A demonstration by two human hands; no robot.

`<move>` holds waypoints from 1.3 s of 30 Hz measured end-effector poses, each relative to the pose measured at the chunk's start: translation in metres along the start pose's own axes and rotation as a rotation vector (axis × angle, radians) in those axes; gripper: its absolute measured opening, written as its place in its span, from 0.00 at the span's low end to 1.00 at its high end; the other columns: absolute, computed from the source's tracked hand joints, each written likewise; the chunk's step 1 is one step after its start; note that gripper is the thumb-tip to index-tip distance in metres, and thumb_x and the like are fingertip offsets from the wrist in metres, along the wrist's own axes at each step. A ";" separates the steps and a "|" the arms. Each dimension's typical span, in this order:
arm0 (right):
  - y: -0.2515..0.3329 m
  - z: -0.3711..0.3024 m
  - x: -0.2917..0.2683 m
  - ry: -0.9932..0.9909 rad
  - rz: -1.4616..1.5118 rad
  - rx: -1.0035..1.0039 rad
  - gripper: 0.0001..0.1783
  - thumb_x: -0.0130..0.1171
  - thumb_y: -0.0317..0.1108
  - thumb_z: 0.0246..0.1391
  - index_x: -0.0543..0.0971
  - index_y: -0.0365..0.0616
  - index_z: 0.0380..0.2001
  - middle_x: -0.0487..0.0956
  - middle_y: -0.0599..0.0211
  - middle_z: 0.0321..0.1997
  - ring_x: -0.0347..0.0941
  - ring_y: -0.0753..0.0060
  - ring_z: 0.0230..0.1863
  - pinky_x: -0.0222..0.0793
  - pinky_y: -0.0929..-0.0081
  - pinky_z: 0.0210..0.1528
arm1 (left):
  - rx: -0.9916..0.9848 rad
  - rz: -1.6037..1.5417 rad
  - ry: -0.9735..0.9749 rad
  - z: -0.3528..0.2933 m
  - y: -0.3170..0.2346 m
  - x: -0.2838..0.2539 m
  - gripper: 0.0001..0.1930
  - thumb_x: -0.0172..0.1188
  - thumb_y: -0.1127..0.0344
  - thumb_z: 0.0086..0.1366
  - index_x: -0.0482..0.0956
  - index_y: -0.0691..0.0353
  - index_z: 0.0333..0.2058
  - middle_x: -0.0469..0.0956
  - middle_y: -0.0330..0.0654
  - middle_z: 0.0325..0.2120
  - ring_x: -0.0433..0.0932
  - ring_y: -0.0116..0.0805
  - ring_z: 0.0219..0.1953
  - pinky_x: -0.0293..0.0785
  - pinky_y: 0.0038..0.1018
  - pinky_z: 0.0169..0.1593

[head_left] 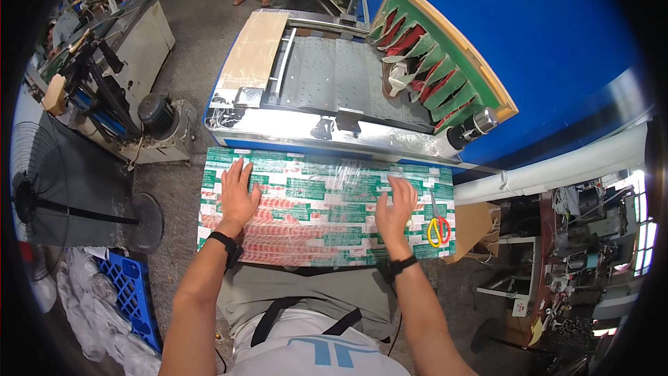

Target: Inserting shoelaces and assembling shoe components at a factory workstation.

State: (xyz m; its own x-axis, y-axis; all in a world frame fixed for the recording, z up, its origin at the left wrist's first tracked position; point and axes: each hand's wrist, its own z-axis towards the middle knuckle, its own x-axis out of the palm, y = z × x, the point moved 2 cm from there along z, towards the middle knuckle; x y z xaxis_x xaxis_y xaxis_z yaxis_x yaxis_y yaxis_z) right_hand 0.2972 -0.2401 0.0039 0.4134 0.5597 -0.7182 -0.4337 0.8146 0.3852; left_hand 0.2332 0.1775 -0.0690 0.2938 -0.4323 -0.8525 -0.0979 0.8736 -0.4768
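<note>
In front of me lies a wide, flat surface (327, 237) covered with green-and-white printed tape; red patterned strips show on its left half, and clear shiny film crosses its middle. My left hand (239, 198) rests on its left part, fingers stretched out and holding nothing. On the right part sits my right hand (395, 209), its fingers bent and the thumb apart; no held thing shows, though the palm side is hidden. Just right of that hand lie scissors (439, 232) with one red and one yellow handle loop, blades pointing away from me.
Beyond the surface stands a machine with a grey perforated bed (334, 69), green-and-red curtain strips (424, 63) and a blue housing (515, 21). A fan (90, 210) and blue plastic crate (129, 292) stand left; a cardboard box (476, 230) is right. Two people stand far back.
</note>
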 end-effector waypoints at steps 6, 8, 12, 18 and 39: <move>-0.042 0.129 0.052 0.035 0.054 -0.039 0.21 0.65 0.32 0.62 0.84 0.41 0.58 0.85 0.50 0.55 0.77 0.41 0.61 0.68 0.49 0.69 | -0.013 0.003 0.025 0.002 -0.005 -0.001 0.31 0.61 0.62 0.73 0.73 0.59 0.73 0.64 0.54 0.77 0.59 0.56 0.80 0.48 0.56 0.85; -0.063 0.164 0.069 0.090 0.032 0.024 0.21 0.66 0.34 0.62 0.85 0.40 0.57 0.86 0.49 0.55 0.78 0.40 0.61 0.70 0.49 0.69 | 0.001 -0.006 0.007 0.003 -0.005 -0.002 0.31 0.62 0.63 0.71 0.73 0.61 0.72 0.65 0.55 0.77 0.61 0.58 0.79 0.50 0.56 0.83; -0.119 0.221 0.095 0.280 -0.036 0.188 0.24 0.67 0.41 0.61 0.87 0.39 0.56 0.87 0.43 0.58 0.81 0.38 0.62 0.74 0.50 0.69 | 0.008 -0.023 0.003 0.008 -0.012 -0.007 0.32 0.64 0.65 0.68 0.74 0.63 0.71 0.66 0.57 0.75 0.63 0.62 0.76 0.53 0.57 0.81; -0.185 0.269 0.105 0.344 -0.244 0.206 0.32 0.70 0.46 0.59 0.84 0.37 0.61 0.85 0.40 0.61 0.80 0.36 0.65 0.73 0.49 0.71 | 0.037 0.006 0.012 0.010 -0.013 -0.009 0.33 0.63 0.66 0.68 0.73 0.64 0.71 0.65 0.59 0.75 0.63 0.63 0.76 0.53 0.59 0.80; -0.222 0.336 0.074 0.663 -0.751 0.451 0.31 0.70 0.47 0.61 0.82 0.38 0.60 0.85 0.40 0.63 0.81 0.39 0.67 0.79 0.46 0.67 | 0.005 0.043 0.073 0.011 -0.011 -0.010 0.37 0.63 0.66 0.66 0.68 0.60 0.74 0.63 0.57 0.76 0.62 0.63 0.77 0.52 0.63 0.80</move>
State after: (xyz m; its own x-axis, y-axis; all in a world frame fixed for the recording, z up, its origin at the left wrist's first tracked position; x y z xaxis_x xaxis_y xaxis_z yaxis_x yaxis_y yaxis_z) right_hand 0.6928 -0.3289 0.0598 -0.1214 -0.1849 -0.9752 0.1371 0.9700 -0.2009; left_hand 0.2421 0.1750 -0.0528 0.2193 -0.4098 -0.8854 -0.1042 0.8925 -0.4389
